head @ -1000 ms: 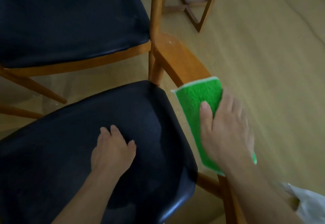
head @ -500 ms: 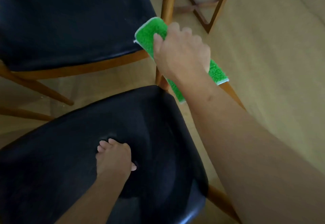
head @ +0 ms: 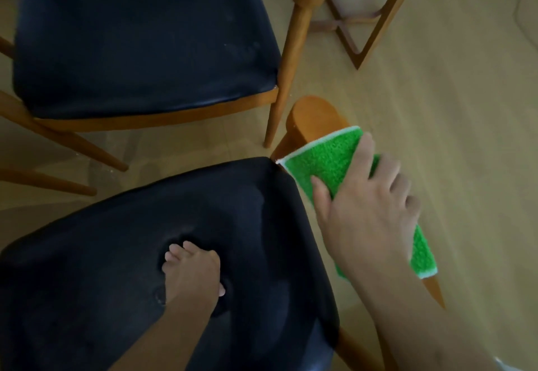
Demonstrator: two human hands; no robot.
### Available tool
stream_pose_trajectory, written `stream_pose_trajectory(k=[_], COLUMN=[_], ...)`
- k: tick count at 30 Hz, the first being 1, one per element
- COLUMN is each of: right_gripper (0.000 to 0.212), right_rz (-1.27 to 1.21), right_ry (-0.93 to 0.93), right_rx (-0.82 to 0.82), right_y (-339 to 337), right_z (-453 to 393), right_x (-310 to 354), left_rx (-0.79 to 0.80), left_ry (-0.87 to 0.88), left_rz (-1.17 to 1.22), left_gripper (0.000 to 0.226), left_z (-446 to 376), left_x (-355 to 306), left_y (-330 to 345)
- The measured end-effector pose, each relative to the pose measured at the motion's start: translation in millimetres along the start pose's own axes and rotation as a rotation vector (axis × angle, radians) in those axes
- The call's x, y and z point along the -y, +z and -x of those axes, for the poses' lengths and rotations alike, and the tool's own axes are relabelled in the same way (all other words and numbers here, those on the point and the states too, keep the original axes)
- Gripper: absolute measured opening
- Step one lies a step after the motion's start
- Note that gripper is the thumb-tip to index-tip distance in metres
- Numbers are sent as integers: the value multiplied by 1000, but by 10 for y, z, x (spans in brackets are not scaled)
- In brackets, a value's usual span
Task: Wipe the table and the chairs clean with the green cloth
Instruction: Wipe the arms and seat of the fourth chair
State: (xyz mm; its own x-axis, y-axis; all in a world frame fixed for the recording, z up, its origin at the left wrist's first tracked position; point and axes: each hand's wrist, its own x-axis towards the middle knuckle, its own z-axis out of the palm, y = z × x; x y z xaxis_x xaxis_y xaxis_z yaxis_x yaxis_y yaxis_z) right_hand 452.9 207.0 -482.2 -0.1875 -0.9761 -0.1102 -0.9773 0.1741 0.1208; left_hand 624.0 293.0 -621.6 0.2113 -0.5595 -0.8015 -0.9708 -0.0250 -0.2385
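Observation:
The green cloth [head: 329, 161] with a white edge lies folded over the wooden armrest [head: 314, 120] of the near chair. My right hand [head: 369, 213] presses flat on the cloth, thumb on the inner side, fingers spread over the top. The armrest's rounded far end shows bare beyond the cloth. My left hand [head: 192, 271] leans on the near chair's black padded seat [head: 116, 254], fingers curled, denting the cushion.
A second wooden chair with a black seat [head: 139, 38] stands just beyond, its leg [head: 285, 79] close to the armrest. A wooden frame leg [head: 375, 26] stands at the upper right. Pale wood floor [head: 465, 137] spreads to the right.
My right hand slid the cloth forward to the armrest's far end, then back toward me, leaving the rounded tip bare again. My left hand curled and pressed deeper into the seat.

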Motion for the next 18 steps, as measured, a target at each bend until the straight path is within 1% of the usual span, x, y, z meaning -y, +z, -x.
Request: stream_pose_trajectory(k=[3, 4, 6, 7, 8, 9, 11, 12, 13, 15, 16, 18], right_gripper=[76, 69, 41, 31, 28, 29, 30, 37, 50, 73, 77, 77], right_rz=[-22, -39, -82, -91, -92, -94, -120, -135, -153, -170, -161, -129], right_ry=[-77, -115, -214, -273, -325, -361, -375, -353, -317, -216, -167, -81], right_rx=[-42, -69, -110, -107, -92, -80, -128, -150, -153, -100, -67, 2], right_y=[-46, -63, -103, -117, -127, -125, -81, -55, -32, 11, 43, 99], right_z=[-332, -449, -691, -791, -863, -893, -826, -725, -592, -270, -84, 321], right_x=[245, 354, 591, 689, 753, 767, 678, 580, 451, 137, -33, -333], left_rx=[-9, -9, -17, -16, -16, -17, -24, -27, -36, -66, -71, -58], left_ry=[-14, -18, -27, -34, -37, -34, -30, -33, -36, -28, -30, -61], left_rz=[-29, -30, -22, -18, -15, -13, -11, -9, -6, -5, -2, 16], left_gripper=[55, 58, 64, 65, 63, 60, 58, 59, 61, 58, 59, 71], left_z=[15, 17, 16, 19, 23, 28, 18, 17, 24, 36, 34, 26], left_x=[-2, 0, 4, 2, 2, 1, 8, 13, 20, 30, 28, 17], left_y=[-2, -1, -3, -2, -5, -9, -1, 11, 18, 29, 37, 53])
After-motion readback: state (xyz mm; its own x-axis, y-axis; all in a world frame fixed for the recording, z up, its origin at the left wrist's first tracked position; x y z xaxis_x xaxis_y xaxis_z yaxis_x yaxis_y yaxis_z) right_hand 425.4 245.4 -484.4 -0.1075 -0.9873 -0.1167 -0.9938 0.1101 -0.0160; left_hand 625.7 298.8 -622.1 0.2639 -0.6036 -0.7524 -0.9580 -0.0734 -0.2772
